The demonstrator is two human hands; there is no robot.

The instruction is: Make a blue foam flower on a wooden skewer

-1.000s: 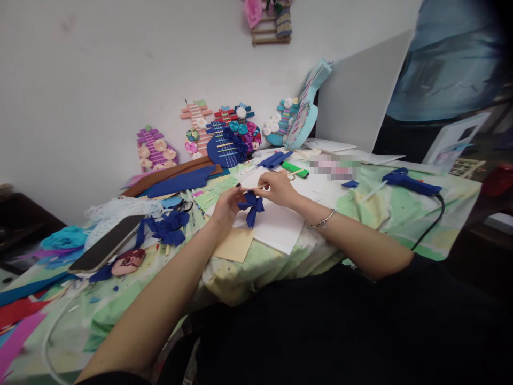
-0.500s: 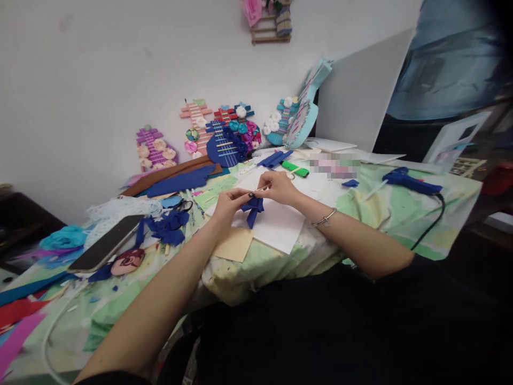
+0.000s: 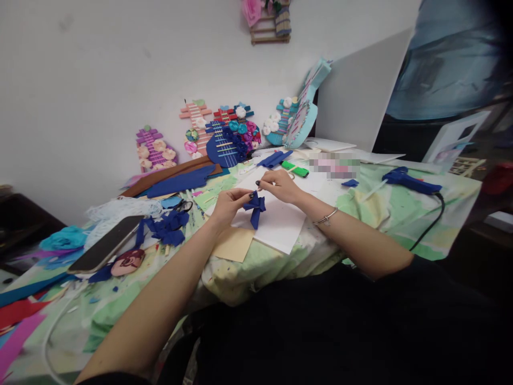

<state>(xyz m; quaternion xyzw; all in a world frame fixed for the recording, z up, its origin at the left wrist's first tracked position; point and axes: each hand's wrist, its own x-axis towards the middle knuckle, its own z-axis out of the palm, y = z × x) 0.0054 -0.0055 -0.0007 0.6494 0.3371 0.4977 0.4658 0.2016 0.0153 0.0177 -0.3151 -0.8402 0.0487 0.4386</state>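
Note:
My left hand (image 3: pixel 233 206) pinches a folded piece of blue crepe paper (image 3: pixel 255 206) between thumb and fingers. The paper is bunched at the top, and a strip of it hangs down over white sheets (image 3: pixel 280 227). Just to the right, my right hand (image 3: pixel 278 185) is closed in a pinch near the paper's top edge. A thin pale stick (image 3: pixel 292 170) shows behind this hand and appears to be held in it; its other end is hidden by the fingers. A yellowish card (image 3: pixel 234 243) lies below my left hand.
A green cutter (image 3: pixel 295 169) lies behind my right hand. On the right rests a blue glue gun (image 3: pixel 412 181) with a black cord. Crumpled blue paper (image 3: pixel 170 227) and a phone (image 3: pixel 106 243) are on the left. Decorated guitar shapes (image 3: pixel 224 143) lean against the wall.
My right hand has tilted and drawn slightly away from the paper's top. The blue paper has turned a little and moved slightly right in my left hand, showing more of its folds.

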